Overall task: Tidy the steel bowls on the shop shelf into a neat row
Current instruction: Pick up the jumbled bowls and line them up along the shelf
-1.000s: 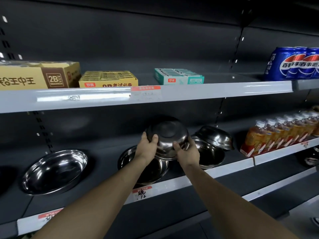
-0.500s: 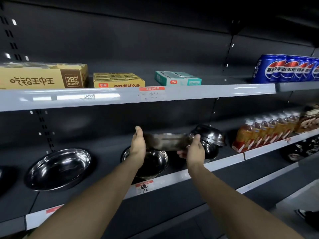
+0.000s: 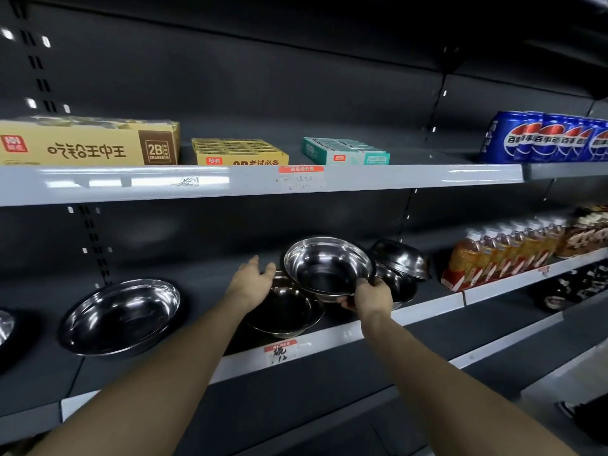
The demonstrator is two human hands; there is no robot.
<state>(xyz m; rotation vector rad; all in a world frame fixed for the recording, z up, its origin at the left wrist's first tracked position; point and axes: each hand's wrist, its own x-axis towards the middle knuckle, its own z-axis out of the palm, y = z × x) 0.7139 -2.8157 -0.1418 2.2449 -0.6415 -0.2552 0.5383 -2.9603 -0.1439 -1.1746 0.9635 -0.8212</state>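
Observation:
My right hand [image 3: 370,296] grips the near rim of a steel bowl [image 3: 324,264], held mouth-up and tilted toward me above the middle shelf [image 3: 427,307]. My left hand [image 3: 251,279] hovers just left of that bowl with fingers spread, no longer holding it, over another bowl [image 3: 286,314] lying on the shelf. To the right, a bowl [image 3: 399,286] sits mouth-up with an upside-down bowl [image 3: 401,258] leaning on it. A wide bowl [image 3: 120,315] rests apart at the left. A sliver of one more bowl [image 3: 5,325] shows at the left edge.
Orange drink bottles [image 3: 503,253] stand in a row right of the bowls. The upper shelf [image 3: 230,182] carries eraser boxes [image 3: 88,143], a teal box [image 3: 343,151] and blue cola cans [image 3: 546,136]. A price tag [image 3: 279,352] hangs on the middle shelf's front lip.
The bowl, held upside down by both hands a second ago, has been flipped mouth-up. My left hand has let go of it; my right hand alone holds it.

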